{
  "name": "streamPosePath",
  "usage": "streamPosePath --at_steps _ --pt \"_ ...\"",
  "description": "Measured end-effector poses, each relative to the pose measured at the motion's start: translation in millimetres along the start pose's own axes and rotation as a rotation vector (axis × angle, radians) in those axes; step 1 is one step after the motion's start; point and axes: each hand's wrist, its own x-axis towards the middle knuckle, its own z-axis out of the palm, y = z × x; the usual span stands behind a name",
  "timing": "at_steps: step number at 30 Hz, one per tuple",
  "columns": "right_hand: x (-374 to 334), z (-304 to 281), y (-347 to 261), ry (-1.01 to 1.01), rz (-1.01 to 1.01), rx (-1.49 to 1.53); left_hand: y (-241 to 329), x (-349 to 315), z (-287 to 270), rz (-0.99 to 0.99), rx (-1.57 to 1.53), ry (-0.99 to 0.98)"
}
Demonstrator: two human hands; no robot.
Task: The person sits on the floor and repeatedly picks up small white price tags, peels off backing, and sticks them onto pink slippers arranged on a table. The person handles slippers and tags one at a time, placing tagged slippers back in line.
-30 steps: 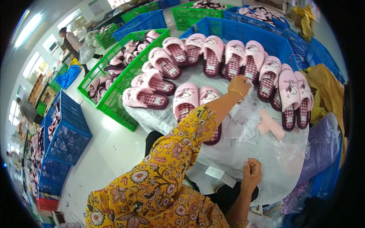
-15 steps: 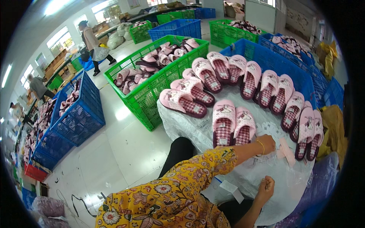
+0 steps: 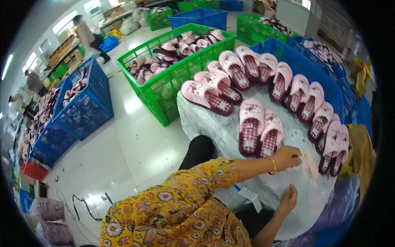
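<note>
A yellow bangle circles the wrist of my left hand (image 3: 287, 158), which reaches over the plastic-covered round table with its fingers pinched together; whatever they hold is too small to make out. Just right of its fingertips lie pale pink strips (image 3: 312, 164). Beyond my left hand stands a pair of pink slippers (image 3: 251, 125) with checked insoles. My right hand (image 3: 289, 199) hovers nearer to me over the table's lower part, its fingers curled and their contents hidden. Several more pink slippers (image 3: 281, 82) stand in an arc along the table's far edge.
A green crate (image 3: 164, 99) full of slippers adjoins the table at the left, and a blue crate (image 3: 325, 84) stands behind it. More blue crates (image 3: 88, 105) line the left. A person (image 3: 87, 35) walks in the background. White paper pieces (image 3: 251, 195) lie near my lap.
My left hand has shifted slightly toward the pink strips, and my right hand has risen slightly. The view has tilted, moving the slippers in the picture. The background person has walked on.
</note>
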Motion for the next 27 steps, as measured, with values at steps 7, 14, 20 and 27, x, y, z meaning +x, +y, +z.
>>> streamPosePath --at_steps 7,14,20,27 --pt "-31.9 17.6 -58.9 -0.001 -0.1 -0.016 -10.9 -59.2 -43.1 -0.263 -0.195 -0.073" --pt "-55.5 40.1 -99.5 -0.097 0.008 0.363 -0.6 -91.0 -30.3 -0.348 -0.484 -0.019" --pt "-51.8 51.5 -100.0 -0.106 0.008 0.348 -6.3 -97.4 -30.1 -0.327 -0.474 -0.046" --pt "-50.2 56.9 -98.8 -0.095 0.013 0.327 -4.9 -101.8 -30.5 -0.306 -0.422 -0.051"
